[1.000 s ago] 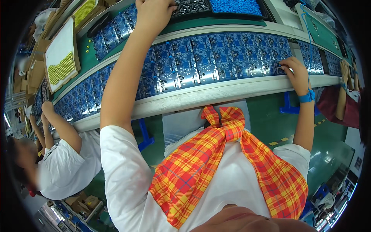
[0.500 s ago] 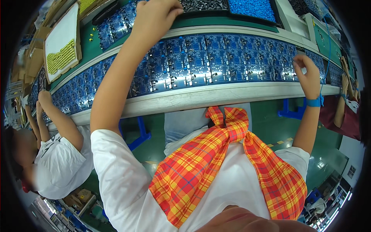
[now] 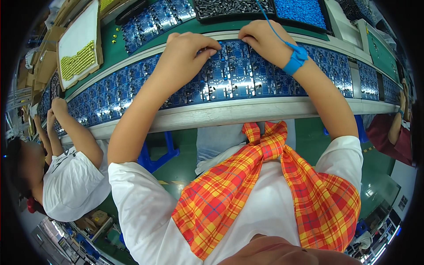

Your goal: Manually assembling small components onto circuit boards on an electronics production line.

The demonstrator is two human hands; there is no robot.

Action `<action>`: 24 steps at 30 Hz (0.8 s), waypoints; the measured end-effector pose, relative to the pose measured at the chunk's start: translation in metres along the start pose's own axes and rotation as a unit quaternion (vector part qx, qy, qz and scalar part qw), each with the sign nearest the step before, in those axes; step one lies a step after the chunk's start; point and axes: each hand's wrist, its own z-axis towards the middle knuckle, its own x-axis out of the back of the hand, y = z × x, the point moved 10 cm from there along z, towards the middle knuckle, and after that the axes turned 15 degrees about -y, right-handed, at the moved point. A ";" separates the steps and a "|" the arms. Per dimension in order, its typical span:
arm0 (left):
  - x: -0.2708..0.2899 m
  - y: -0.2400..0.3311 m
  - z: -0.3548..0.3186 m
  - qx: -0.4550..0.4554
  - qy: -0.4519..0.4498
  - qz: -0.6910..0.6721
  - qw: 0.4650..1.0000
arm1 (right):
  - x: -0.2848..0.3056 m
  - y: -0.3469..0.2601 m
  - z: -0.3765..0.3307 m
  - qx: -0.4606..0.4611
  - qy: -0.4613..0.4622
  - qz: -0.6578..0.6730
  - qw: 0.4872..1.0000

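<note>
A long row of blue circuit boards (image 3: 229,79) lies in the conveyor track in front of me. Over the far half of these boards, my left hand (image 3: 187,57) is closed in a pinch of thumb and forefinger beside a small blue part. To its right my right hand (image 3: 267,42) also pinches, its fingertips near the boards' far edge. What sits between the fingertips of either hand is too small to make out. A blue wrist strap (image 3: 296,60) with a cord is around my right wrist.
Behind the track stand a tray of small dark parts (image 3: 234,9) and a tray of blue parts (image 3: 302,15). More circuit boards (image 3: 154,24) lie at the back left, near a white sheet of yellow parts (image 3: 79,59). Co-workers (image 3: 75,181) sit at both sides.
My left hand has come back from the dark parts tray to the boards. My right hand has swung left and away from me, close to the left one.
</note>
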 end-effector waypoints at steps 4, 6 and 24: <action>0.006 0.004 -0.015 -0.016 0.009 0.033 0.999 | -0.008 -0.007 0.001 -0.020 -0.022 -0.048 0.998; 0.005 0.000 -0.014 -0.013 0.005 0.001 1.000 | -0.006 -0.011 0.000 -0.015 0.001 -0.065 0.998; -0.013 0.024 0.006 -0.057 0.016 0.103 0.993 | 0.003 -0.011 0.002 -0.009 -0.068 -0.055 0.996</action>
